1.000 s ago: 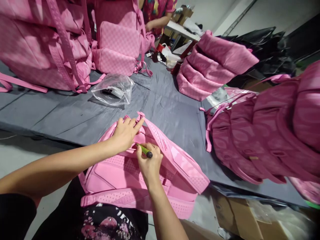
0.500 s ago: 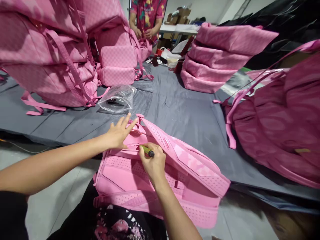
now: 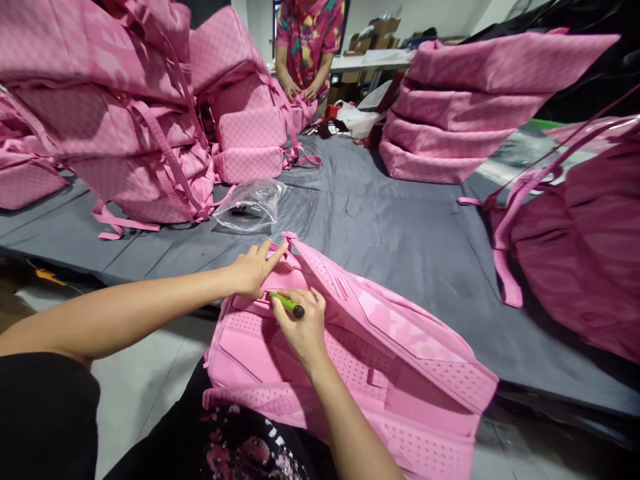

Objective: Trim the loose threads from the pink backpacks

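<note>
A pink backpack (image 3: 380, 347) lies back-side up across the near edge of the grey table (image 3: 380, 220) and onto my lap. My left hand (image 3: 253, 270) rests flat on its top end, fingers spread beside the straps. My right hand (image 3: 300, 325) grips a green pen-like tool (image 3: 286, 305) with a dark tip, held against the backpack's upper back panel just under my left hand.
Stacks of pink backpacks stand at the left (image 3: 110, 120), back centre (image 3: 250, 127), back right (image 3: 465, 107) and right (image 3: 580, 253). A clear plastic bag (image 3: 250, 205) lies beyond my hands. Another person (image 3: 307, 47) in a colourful shirt works at the far end.
The view has lifted and shifted, so the backpack sits further right. My left fingers spread and then settled again on the bag's top; my right hand keeps the green tool at the same spot.
</note>
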`<state>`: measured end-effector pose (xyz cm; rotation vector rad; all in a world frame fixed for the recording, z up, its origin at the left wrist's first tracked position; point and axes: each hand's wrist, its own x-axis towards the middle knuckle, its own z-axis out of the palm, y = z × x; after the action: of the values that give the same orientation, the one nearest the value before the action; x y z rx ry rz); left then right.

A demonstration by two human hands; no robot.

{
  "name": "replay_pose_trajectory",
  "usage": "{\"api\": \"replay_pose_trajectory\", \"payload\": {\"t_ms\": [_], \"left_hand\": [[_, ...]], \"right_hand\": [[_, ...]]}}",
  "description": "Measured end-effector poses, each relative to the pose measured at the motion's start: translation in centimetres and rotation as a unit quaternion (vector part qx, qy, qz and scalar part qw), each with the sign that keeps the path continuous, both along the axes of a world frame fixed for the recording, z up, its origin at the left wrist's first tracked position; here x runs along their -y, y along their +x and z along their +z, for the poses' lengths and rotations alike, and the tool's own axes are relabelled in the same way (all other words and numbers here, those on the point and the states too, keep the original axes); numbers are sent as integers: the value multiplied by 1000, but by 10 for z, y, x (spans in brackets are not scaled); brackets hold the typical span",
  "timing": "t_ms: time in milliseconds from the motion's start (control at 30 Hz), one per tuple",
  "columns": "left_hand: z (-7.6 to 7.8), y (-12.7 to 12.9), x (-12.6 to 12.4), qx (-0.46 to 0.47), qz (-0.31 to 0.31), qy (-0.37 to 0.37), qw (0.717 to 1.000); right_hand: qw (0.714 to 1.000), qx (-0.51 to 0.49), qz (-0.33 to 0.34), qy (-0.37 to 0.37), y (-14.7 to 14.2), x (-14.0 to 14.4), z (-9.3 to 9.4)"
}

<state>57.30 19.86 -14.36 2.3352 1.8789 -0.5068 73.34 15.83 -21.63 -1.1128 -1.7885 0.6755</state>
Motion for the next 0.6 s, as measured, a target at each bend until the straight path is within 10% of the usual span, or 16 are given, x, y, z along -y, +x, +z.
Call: {"api": "replay_pose_trajectory", "payload": {"t_ms": [600], "left_hand": [[11, -17, -8, 75, -24, -65, 995]], "right_hand": [[989, 107, 103, 17, 12, -11, 11]]}}
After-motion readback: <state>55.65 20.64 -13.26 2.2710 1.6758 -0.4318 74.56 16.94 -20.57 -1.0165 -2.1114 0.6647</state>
